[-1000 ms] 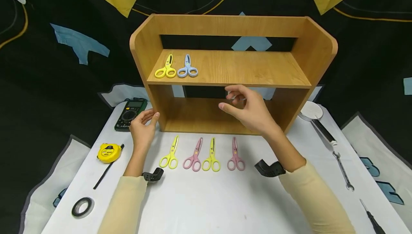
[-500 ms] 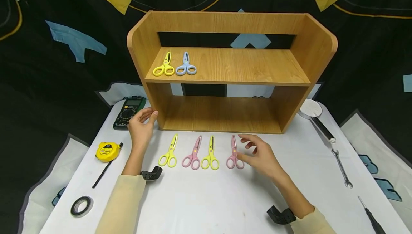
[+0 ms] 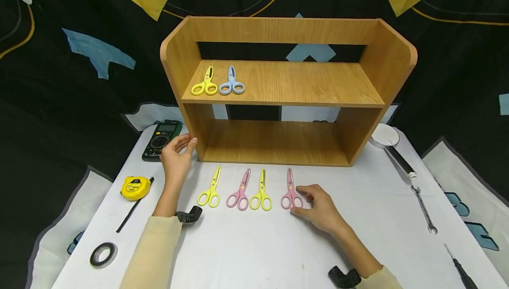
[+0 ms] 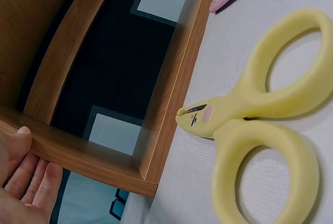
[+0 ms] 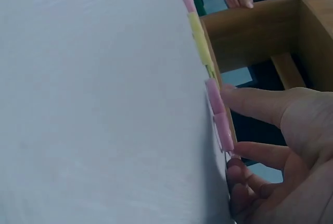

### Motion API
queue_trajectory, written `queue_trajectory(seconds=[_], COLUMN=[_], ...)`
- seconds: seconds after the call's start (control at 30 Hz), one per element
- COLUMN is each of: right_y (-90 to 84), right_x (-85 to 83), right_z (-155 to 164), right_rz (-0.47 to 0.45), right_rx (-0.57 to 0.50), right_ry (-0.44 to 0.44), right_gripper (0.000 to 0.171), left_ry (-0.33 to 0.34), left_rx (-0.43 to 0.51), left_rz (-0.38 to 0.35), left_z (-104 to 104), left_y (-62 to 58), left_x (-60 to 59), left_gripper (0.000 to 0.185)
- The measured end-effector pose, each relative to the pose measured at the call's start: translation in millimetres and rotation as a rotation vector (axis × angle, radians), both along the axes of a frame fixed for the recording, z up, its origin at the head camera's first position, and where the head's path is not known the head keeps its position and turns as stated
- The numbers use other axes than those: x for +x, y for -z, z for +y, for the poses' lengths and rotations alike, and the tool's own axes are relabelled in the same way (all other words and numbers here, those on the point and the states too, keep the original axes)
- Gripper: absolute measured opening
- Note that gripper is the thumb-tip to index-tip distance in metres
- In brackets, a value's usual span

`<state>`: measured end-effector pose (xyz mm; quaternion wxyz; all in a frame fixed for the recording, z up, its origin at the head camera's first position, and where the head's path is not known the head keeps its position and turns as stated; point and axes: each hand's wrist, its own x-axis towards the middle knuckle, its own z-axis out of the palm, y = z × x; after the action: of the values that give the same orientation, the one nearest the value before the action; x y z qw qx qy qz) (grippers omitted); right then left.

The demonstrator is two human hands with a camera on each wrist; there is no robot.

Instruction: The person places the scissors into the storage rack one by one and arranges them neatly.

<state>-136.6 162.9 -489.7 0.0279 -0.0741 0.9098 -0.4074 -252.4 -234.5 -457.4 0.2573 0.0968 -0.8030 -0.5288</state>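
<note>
Four scissors lie in a row on the white table (image 3: 246,245) in front of a wooden shelf (image 3: 278,103): yellow (image 3: 210,189), pink (image 3: 239,192), yellow (image 3: 261,192), pink (image 3: 291,192). My right hand (image 3: 300,200) pinches the handle end of the rightmost pink scissors (image 5: 218,114) between thumb and fingers (image 5: 250,104); it still lies flat. My left hand (image 3: 184,143) rests with straight fingers (image 4: 26,177) against the shelf's lower left corner (image 4: 166,109), beside the yellow scissors (image 4: 260,130). Yellow scissors (image 3: 205,83) and blue scissors (image 3: 232,82) lie on the upper board.
A green multimeter (image 3: 161,139), yellow tape measure (image 3: 135,187), black pen (image 3: 131,211) and tape roll (image 3: 102,254) lie at the left. At the right are a round white tool (image 3: 385,136), a wrench (image 3: 424,211) and a screwdriver (image 3: 461,271). Dark cloth surrounds the table.
My right hand came down from in front of the shelf's lower opening to the table and closed on the rightmost pink scissors' handle. My left hand stayed put.
</note>
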Motion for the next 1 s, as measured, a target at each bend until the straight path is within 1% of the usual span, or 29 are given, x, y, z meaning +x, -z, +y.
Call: queue_trajectory(seconds=[0.17, 0.33, 0.47, 0.67, 0.77, 0.83, 0.93, 1.0], right_y=[2.9, 0.8, -5.0, -19.8, -34.9, -50.3, -79.4, -102.5], right_x=[-1.2, -0.7, -1.9, -3.9, -1.9, 0.1, 1.6, 0.7], right_z=[-2, -4, -3, 3, 5, 6, 8, 8], right_rz=[0.039, 0.017, -0.004, -0.103, -0.115, -0.095, -0.039, 0.011], right_rx=[0.034, 0.040, -0.009, -0.106, -0.155, -0.200, -0.270, -0.312], right_ry=[0.015, 0.037, 0.035, 0.025, -0.008, -0.048, -0.104, -0.126], right_gripper=[0.051, 0.040, 0.033, 0.031, 0.032, 0.032, 0.033, 0.033], left_ry=[0.000, -0.001, -0.005, -0.003, -0.006, -0.010, -0.018, -0.023], left_rx=[0.006, -0.001, -0.008, -0.006, -0.006, -0.010, -0.019, -0.021], left_rz=[0.010, 0.003, -0.009, -0.012, -0.009, -0.002, 0.009, 0.016], left_z=[1, 1, 2, 3, 3, 2, 1, 1], left_y=[-0.5, -0.3, -0.6, -2.1, -3.3, -3.7, -3.6, -3.5], left_x=[-0.3, 0.3, 1.3, 2.4, 3.0, 2.7, 1.8, 1.3], left_gripper=[0.034, 0.034, 0.035, 0.035, 0.034, 0.033, 0.032, 0.032])
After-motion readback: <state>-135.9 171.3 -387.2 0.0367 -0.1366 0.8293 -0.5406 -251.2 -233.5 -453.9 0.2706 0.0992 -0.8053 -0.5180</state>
